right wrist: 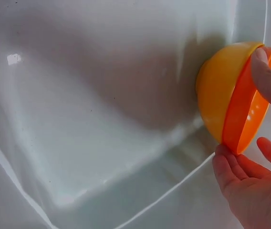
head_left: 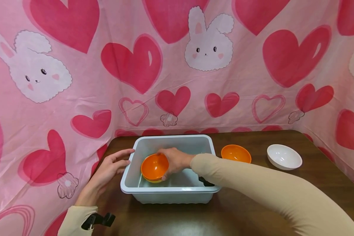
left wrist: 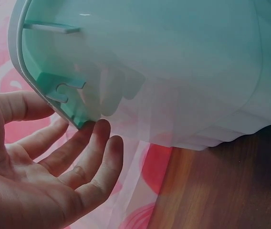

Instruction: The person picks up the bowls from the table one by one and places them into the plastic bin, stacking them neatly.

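Observation:
Inside a light grey plastic basin (head_left: pixel 171 189), my right hand (head_left: pixel 175 160) holds an orange bowl (head_left: pixel 154 166) by opposite sides of its rim. The orange bowl sits nested in a yellow bowl (right wrist: pixel 219 86), which shows beneath it in the right wrist view. Both stand toward the basin's left end. My left hand (head_left: pixel 110 167) is at the basin's left rim, its loosely bent fingertips (left wrist: pixel 103 128) against the outer side. Nothing lies in the left palm.
To the right of the basin, a second orange bowl (head_left: pixel 236 153) sits on the dark wooden table (head_left: pixel 253 209), partly behind my right sleeve. A white bowl (head_left: pixel 284 157) stands farther right. Pink cloth (head_left: pixel 177 75) with hearts and rabbits hangs behind the table and at its sides.

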`<state>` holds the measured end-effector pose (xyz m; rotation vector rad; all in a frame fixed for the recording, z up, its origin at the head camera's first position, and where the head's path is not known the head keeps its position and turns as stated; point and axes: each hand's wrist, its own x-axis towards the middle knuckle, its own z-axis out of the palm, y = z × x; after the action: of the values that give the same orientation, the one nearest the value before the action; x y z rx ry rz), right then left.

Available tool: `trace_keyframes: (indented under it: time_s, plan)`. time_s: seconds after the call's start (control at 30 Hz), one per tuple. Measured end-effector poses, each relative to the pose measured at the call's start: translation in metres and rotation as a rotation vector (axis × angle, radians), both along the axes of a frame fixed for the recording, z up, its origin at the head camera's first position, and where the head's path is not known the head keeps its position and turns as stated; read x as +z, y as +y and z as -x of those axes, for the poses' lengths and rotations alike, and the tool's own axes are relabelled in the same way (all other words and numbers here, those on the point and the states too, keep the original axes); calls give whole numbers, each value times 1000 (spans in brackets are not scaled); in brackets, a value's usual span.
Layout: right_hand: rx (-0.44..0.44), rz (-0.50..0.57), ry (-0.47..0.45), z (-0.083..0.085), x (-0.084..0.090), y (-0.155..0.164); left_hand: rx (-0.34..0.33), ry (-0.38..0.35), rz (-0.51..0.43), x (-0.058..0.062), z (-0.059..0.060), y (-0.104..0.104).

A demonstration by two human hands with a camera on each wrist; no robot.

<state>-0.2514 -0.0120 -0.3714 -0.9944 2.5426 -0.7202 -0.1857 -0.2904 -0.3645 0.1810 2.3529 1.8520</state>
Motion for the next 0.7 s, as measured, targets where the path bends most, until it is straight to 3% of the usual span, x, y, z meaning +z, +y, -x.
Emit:
trace_keyframes:
  time_s: [0.23,0.7]
  plan:
    - [2,-20,5,0,1,-3,0,2,-3,0,0,0]
    - [-30,-125,105,-6,-5,-15,-7,6,-12,0,0,-1]
